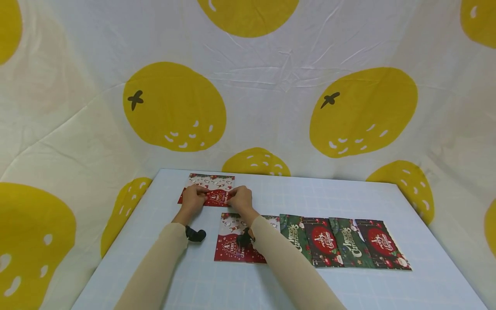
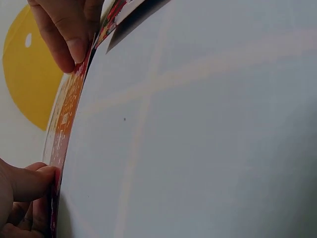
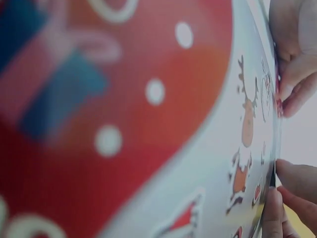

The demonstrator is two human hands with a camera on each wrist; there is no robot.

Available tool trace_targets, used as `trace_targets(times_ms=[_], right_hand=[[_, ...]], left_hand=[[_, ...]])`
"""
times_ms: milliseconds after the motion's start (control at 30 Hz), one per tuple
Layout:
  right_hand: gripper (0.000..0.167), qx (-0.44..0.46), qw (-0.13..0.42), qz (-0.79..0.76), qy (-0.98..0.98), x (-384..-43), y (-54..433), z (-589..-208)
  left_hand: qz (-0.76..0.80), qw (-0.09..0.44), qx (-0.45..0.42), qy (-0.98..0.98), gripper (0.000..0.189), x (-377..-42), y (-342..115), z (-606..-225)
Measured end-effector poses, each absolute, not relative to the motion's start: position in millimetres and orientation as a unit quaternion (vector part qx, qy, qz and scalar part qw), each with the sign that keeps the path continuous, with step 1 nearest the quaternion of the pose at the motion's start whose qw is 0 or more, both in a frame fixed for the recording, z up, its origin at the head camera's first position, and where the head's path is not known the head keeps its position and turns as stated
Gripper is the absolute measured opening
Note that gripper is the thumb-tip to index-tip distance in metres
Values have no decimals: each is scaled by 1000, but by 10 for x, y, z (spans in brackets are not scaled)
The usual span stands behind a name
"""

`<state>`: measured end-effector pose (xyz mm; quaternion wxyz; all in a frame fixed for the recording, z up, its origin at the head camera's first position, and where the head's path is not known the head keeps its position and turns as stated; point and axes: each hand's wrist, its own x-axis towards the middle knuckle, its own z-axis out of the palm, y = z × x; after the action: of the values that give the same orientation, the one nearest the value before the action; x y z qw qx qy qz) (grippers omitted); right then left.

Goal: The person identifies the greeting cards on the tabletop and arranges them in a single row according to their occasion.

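Observation:
A red and white Christmas card (image 1: 213,182) lies at the back left of the table. At its left side, my left hand (image 1: 192,201) pinches it between thumb and fingers. My right hand (image 1: 241,199) pinches the same card by its right side. In the left wrist view the card (image 2: 65,116) shows nearly edge-on between both hands. Below my right wrist lie matching red and white cards (image 1: 226,241), partly covered by the forearm. One of these cards (image 3: 148,193) fills much of the right wrist view, close and blurred.
Rightward in the row lie green cards (image 1: 350,243) alternating with dark cards with red circles (image 1: 381,243), edges touching or overlapping. All rest on a pale checked table (image 1: 186,275). A white cloth (image 1: 267,107) with yellow fruit prints hangs behind and at both sides.

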<state>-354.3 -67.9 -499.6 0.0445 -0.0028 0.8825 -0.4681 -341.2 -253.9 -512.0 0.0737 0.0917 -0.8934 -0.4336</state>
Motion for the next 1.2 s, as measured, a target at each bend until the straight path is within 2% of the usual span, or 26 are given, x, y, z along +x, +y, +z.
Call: trace_targets(times_ms=[433, 1200], right_hand=[[34, -26, 43, -439, 897, -3551, -666, -5019], [35, -45, 31, -421, 905, -3516, -632, -4996]], left_hand=[[-451, 51, 132, -881, 27, -3363, -2507, -5116], [-446, 58, 139, -882, 26, -3381, -2454, -5099]])
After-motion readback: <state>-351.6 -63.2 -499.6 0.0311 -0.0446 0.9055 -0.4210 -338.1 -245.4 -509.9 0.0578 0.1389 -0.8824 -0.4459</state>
